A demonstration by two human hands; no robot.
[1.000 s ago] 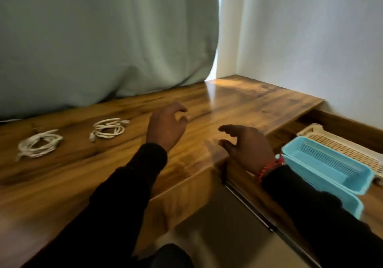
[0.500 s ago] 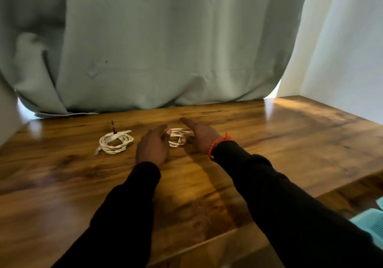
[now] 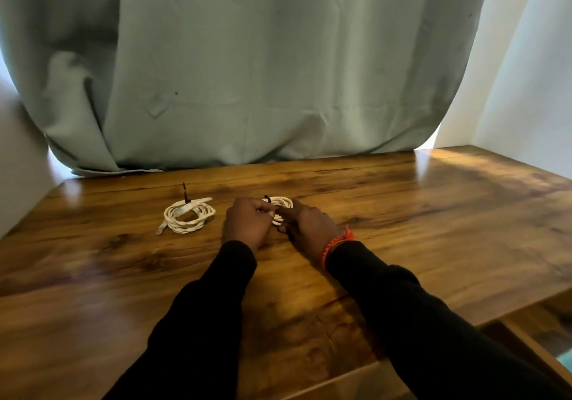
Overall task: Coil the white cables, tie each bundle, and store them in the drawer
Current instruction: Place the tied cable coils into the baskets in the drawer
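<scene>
Two coiled white cables lie on the wooden desk. The left coil lies free, with a dark tie standing up from it and one plug end trailing to the front left. The right coil is between my hands and half hidden by them; a dark tie sticks up at its left edge. My left hand has its fingers curled onto that coil's near left side. My right hand, with a red wrist band, grips the coil's near right side.
A grey-green curtain hangs along the desk's back edge. White walls close in at the left and the right. At the bottom right the desk top ends and a lower wooden part shows, with a bit of blue at the frame's edge.
The view swung left from the drawer side to the desk's middle. Both hands went from hovering apart to closing round the right coil.
</scene>
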